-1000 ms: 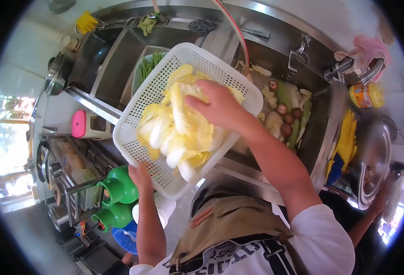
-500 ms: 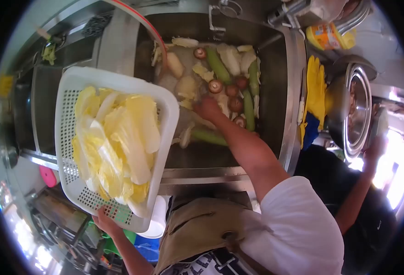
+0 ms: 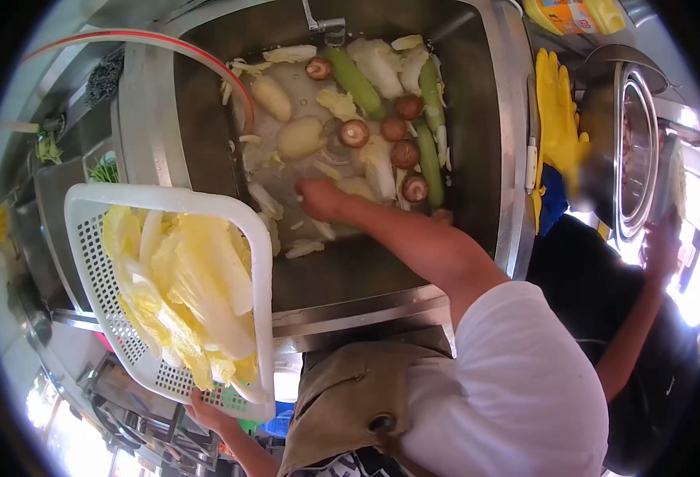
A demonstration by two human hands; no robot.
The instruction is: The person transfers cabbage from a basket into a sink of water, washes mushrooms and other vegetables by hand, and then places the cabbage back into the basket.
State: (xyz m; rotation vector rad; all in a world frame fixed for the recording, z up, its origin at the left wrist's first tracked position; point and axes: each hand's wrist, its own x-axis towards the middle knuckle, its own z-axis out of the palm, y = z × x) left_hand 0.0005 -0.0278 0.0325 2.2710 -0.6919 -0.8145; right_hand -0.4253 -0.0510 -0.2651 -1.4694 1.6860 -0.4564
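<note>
My left hand (image 3: 207, 409) grips the near edge of a white perforated plastic basket (image 3: 264, 318), tilted beside the sink. Pale yellow napa cabbage leaves (image 3: 183, 278) fill it. Inside the metal sink (image 3: 334, 278), my right hand (image 3: 318, 199) is low over the water with its fingers curled in; whether anything is in them is hidden. Around it float cabbage pieces (image 3: 264, 200) and potatoes (image 3: 301, 137). To its right lie several brown mushrooms (image 3: 355, 133) and long green vegetables (image 3: 354, 82). My right forearm covers part of the sink's contents.
A clear hose with a red stripe (image 3: 199, 49) runs into the sink, below a faucet (image 3: 332, 30). Right of the sink are a knife (image 3: 531, 163), yellow rubber gloves (image 3: 555, 103) and a metal bowl (image 3: 636, 151). Another person's hand (image 3: 664, 242) is at the far right.
My right hand has moved left and nearer in the sink, away from the mushrooms. The long green vegetable near my forearm no longer shows. The basket is lower and further left in view.
</note>
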